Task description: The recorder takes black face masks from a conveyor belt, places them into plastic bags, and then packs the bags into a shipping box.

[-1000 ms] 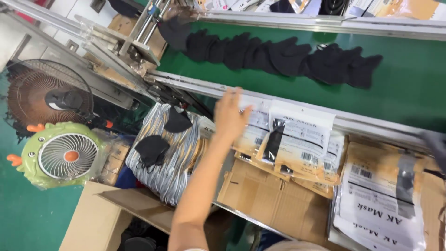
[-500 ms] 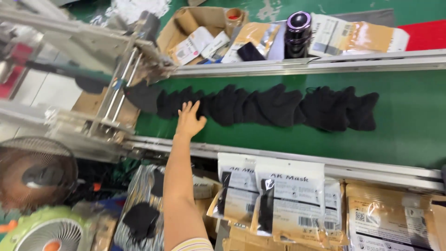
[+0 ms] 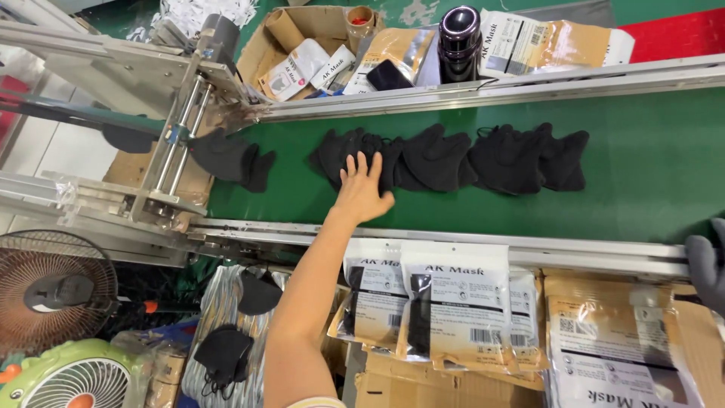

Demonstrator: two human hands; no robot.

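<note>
Black masks [image 3: 423, 159] overlap on the green conveyor belt [image 3: 642, 189]; left hand [image 3: 362, 193], flat, open, holding nothing, could drag neighbours askew

left arm outstretched; hand [image 3: 361, 193] flat, fingers spread

Bright, even light from above, no single source in view. Shadows soft and short: a faint one under the hand [image 3: 362, 193] on the green belt [image 3: 642, 174], thin dark edges under the black masks [image 3: 453, 155]. Glare on the steel rail [image 3: 468, 245] and the roller frame [image 3: 177, 132], white hot spots on the clear bags [image 3: 453, 302] and on the silver foil [image 3: 215, 302]. Colours strong. Centre sharp; slight motion smear on the forearm at the bottom edge. Wide-angle bend: rails bow and splay toward the corners. Fan [image 3: 53, 291] lower left dimmer, in shade
</note>
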